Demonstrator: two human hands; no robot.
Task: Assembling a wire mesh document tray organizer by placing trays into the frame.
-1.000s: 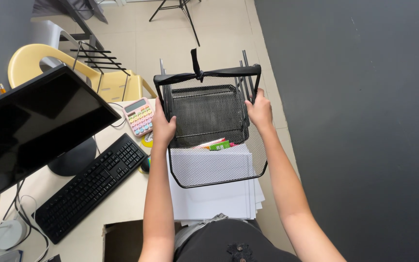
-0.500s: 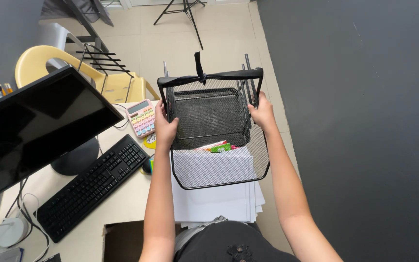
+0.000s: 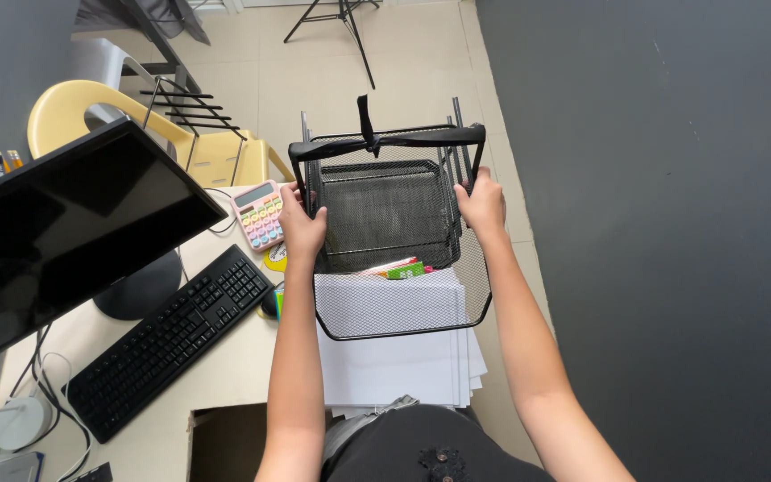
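Left hand (image 3: 301, 225) and right hand (image 3: 482, 203) each clench a side upright of the black wire-mesh stacking tray (image 3: 390, 214), frame centre; it appears light, rigid, best gripped by its posts.

- mesh tray rack (image 3: 392, 214): black, fine grid mesh;
- paper stack (image 3: 401, 361): white;
- keyboard (image 3: 169, 337): black;
- monitor (image 3: 64, 228): black, glossy;
- calculator (image 3: 260, 214): pink, pastel multicolour keys;
- chair (image 3: 113, 116): pale yellow;
- desk (image 3: 216, 375): cream;
- wall (image 3: 662, 205): dark grey

tray rack (image 3: 390, 210): we see matt black wire mesh metal;
paper stack (image 3: 399, 366): smooth white sheets;
monitor (image 3: 64, 232): glossy black screen
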